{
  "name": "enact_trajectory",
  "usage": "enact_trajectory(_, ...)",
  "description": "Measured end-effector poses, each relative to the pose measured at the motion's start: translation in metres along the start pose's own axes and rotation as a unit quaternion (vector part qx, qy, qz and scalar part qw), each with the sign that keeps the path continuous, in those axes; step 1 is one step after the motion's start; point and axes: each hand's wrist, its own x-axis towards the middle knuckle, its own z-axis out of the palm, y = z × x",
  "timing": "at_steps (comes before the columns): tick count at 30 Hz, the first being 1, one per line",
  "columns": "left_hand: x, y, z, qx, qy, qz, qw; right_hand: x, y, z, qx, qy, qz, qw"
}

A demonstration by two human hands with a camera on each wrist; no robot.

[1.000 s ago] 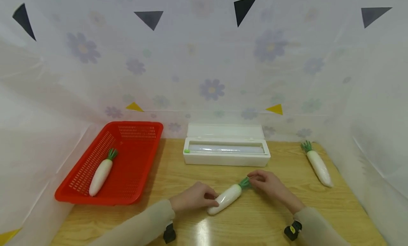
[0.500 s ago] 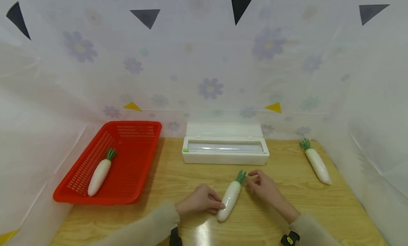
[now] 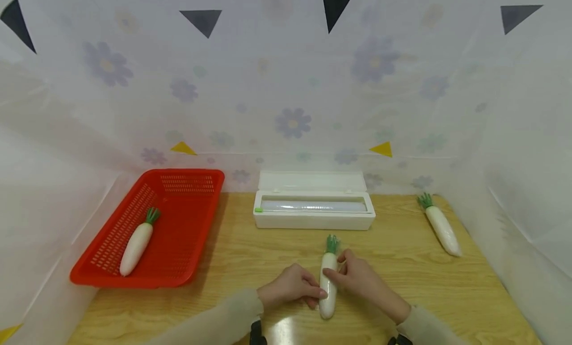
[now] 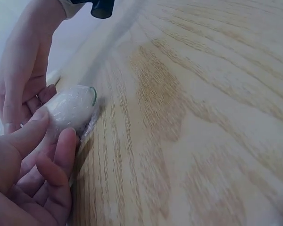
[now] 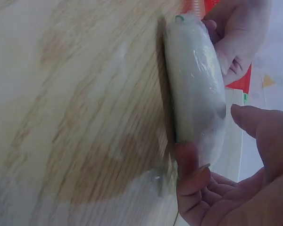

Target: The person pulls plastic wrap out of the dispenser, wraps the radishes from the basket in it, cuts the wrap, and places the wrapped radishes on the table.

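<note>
Head, film-wrapped radish [image 3: 327,285]: lower centre; left hand [image 3: 295,287] grips, right hand [image 3: 364,283] curls about it.
Head, progress: far-right radish [image 3: 442,231] seemingly wrapped; bare-looking radish [image 3: 136,248] in red basket [image 3: 180,236] probably remains.
Head, change: slant swung near-vertical.
Left wrist, left fingers: pinching.
Right wrist, right fingers: touching film.

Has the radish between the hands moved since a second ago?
Yes. Against the box, the radish has swung from a slant to nearly square-on: its tip went right and farther away, its leaves slightly left and nearer.
</note>
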Motion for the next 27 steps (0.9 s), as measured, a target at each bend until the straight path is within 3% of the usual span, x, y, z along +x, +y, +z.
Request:
enact_trajectory(3,0.001,0.000,0.001,0.000,-0.007,0.017,0.9998,0.000,-0.003,0.001,-0.004,0.006,0.008,1.000)
enact_trajectory(8,0.001,0.003,0.001,0.066,0.000,0.072,0.9952,0.002,-0.005,0.001,-0.007,0.009,0.037,0.999)
enact_trajectory(10,0.000,0.003,0.001,0.055,0.000,0.066,0.9963,0.003,-0.005,0.002,-0.007,0.006,0.044,0.999)
enact_trajectory(14,-0.001,0.003,0.003,-0.047,-0.007,0.007,0.9988,0.004,-0.006,0.003,-0.010,0.004,0.056,0.998)
enact_trajectory(16,-0.002,0.003,0.003,-0.068,-0.008,-0.008,0.9976,0.004,-0.007,0.003,-0.010,0.005,0.058,0.998)
enact_trajectory(22,-0.005,-0.002,-0.007,-0.004,-0.014,0.028,0.9995,0.006,-0.011,0.005,-0.013,0.011,0.044,0.999)
enact_trajectory(27,-0.006,-0.005,-0.020,-0.003,0.014,0.039,0.9991,0.009,-0.011,0.011,-0.009,0.017,0.040,0.999)
